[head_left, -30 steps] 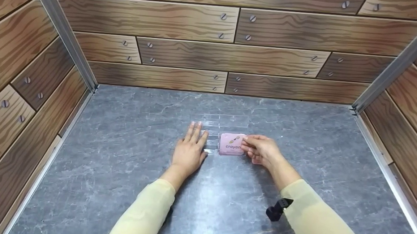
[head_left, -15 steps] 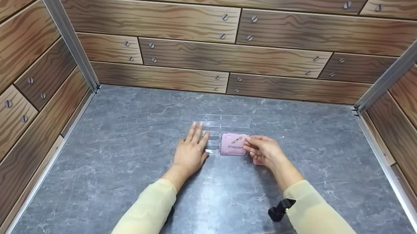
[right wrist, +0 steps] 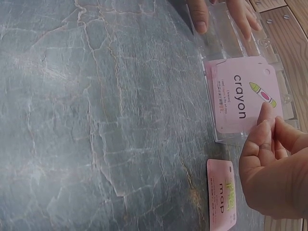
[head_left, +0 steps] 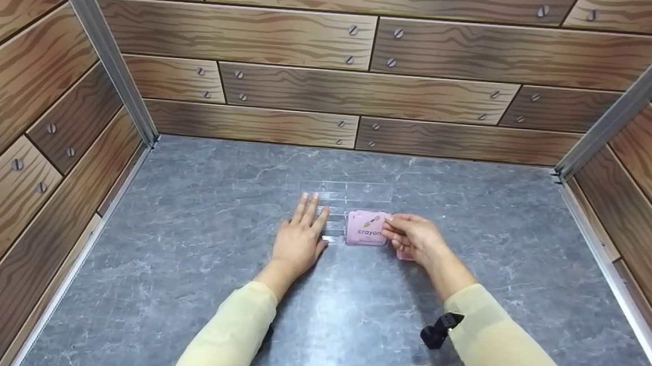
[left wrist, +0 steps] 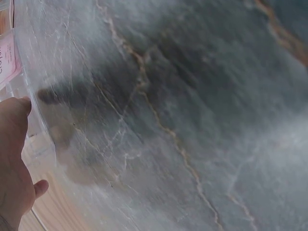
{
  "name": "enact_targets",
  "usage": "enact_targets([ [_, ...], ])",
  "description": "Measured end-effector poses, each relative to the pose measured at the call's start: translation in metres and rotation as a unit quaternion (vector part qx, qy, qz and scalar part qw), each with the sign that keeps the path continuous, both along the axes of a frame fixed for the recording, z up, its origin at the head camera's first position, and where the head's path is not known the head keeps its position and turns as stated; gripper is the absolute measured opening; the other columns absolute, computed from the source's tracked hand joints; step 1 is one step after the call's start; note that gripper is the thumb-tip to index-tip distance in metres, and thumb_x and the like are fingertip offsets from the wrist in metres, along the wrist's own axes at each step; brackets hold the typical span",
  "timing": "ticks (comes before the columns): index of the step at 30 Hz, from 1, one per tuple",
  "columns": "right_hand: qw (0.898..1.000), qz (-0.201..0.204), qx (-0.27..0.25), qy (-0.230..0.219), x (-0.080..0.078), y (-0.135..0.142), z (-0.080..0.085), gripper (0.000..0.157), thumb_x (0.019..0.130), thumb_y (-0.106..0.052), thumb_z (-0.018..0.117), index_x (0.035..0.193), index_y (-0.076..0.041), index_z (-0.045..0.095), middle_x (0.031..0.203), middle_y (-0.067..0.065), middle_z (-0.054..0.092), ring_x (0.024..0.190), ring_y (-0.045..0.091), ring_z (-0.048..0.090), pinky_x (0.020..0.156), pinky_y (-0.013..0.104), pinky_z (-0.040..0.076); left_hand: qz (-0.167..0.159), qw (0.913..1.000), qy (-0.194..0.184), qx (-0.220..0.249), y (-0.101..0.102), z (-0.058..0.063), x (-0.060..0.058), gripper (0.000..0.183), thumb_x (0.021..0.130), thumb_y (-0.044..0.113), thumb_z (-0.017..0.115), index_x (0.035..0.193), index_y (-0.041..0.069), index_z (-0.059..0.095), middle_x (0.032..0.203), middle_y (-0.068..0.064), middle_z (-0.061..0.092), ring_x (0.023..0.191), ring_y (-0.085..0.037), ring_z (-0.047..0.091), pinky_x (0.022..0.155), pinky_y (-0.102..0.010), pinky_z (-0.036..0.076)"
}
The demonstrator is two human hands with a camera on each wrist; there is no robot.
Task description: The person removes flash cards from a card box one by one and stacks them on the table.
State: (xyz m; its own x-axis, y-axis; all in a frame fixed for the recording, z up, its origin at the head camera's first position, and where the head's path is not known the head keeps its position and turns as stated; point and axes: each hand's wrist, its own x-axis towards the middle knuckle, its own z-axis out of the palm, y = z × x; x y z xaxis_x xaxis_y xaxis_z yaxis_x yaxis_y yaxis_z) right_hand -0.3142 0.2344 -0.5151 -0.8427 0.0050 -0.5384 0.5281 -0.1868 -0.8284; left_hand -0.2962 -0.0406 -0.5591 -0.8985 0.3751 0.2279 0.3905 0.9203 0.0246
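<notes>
A clear plastic rack (head_left: 369, 192) with stepped tiers lies on the grey surface in the head view. My left hand (head_left: 298, 241) rests on its left half, fingers extended and slightly spread. My right hand (head_left: 417, 240) pinches the right edge of a pink card (head_left: 364, 229) printed "crayon", at the rack's right half. In the right wrist view, the crayon card (right wrist: 240, 98) lies over the rack, with another pink card edge behind it. A second pink card (right wrist: 221, 195) reading "map" lies beside the rack, mostly hidden under my right hand in the head view.
The tabletop (head_left: 198, 243) is grey with a marble pattern. A wood-plank printed wall (head_left: 287, 84) stands behind it, with similar panels left and right. Metal posts (head_left: 110, 51) mark the back corners. A black device (head_left: 438, 330) is strapped at my right sleeve.
</notes>
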Motion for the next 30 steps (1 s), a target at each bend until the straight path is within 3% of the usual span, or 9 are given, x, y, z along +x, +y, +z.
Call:
enact_targets([
  [7, 1.000, 0.003, 0.003, 0.003, 0.0001, 0.0008, -0.0011, 0.022, 0.104, -0.012, 0.069, 0.123, -0.009, 0.058, 0.082, 0.000, 0.079, 0.056, 0.004, 0.067, 0.048, 0.020, 0.046, -0.001, 1.0000, -0.001, 0.002, -0.0005, -0.0005, -0.0001, 0.074, 0.101, 0.047, 0.068, 0.164, 0.017, 0.043, 0.174, -0.014, 0.026, 0.161, -0.033, 0.020, 0.104, -0.054, 0.053],
  [15, 0.999, -0.014, -0.022, 0.018, -0.0005, 0.0009, -0.0004, 0.014, 0.103, -0.006, 0.069, 0.115, -0.005, 0.061, 0.081, 0.003, 0.079, 0.065, 0.008, 0.074, 0.051, 0.017, 0.052, -0.001, 1.0000, 0.007, 0.003, 0.0000, -0.0006, -0.0003, 0.074, 0.101, 0.047, 0.069, 0.163, 0.017, 0.045, 0.174, -0.014, 0.026, 0.161, -0.034, 0.022, 0.102, -0.053, 0.054],
  [30, 0.999, -0.005, -0.034, 0.023, 0.0012, 0.0053, 0.0054, 0.024, 0.103, -0.005, 0.068, 0.124, -0.003, 0.057, 0.083, 0.005, 0.079, 0.069, 0.010, 0.076, 0.055, 0.017, 0.054, 0.002, 1.0000, 0.004, 0.002, 0.0009, -0.0011, -0.0001, 0.073, 0.101, 0.047, 0.068, 0.163, 0.018, 0.045, 0.174, -0.014, 0.024, 0.161, -0.033, 0.020, 0.101, -0.054, 0.054],
])
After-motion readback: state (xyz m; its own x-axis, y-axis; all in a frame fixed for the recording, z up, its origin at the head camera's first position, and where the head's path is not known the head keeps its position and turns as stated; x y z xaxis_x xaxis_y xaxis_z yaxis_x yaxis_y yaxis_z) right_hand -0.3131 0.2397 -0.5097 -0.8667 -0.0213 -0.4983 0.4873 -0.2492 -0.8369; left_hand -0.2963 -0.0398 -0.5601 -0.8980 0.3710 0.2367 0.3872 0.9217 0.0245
